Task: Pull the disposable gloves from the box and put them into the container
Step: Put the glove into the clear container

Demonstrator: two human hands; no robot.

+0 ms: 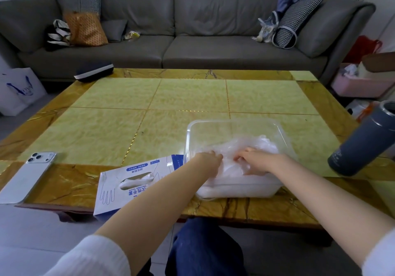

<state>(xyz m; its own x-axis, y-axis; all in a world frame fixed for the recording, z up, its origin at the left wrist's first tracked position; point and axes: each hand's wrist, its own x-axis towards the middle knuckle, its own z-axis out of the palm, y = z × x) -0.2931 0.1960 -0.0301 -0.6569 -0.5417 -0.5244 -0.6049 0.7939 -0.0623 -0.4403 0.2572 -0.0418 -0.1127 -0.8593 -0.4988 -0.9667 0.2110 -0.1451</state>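
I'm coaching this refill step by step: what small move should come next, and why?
Probably release and move the left hand over to the box: it and the right hand are on gloves already inside the container, and another glove pokes from the box's slot.

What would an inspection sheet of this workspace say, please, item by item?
Surface: yellow tiled table, standing in front of a sofa.
Job's things: glove box lies flat at the near edge, a glove showing in its slot; clear container to its right holds a heap of gloves.
Clutter: phone face down at the near left; dark bottle at the right edge; dark case at the far left corner.
Hands: left hand and right hand both on the gloves inside the container; grip unclear.
Cables: nothing seen.
Surroundings: grey sofa with bags and cushions; white bag on the floor, left; pink bin, right.
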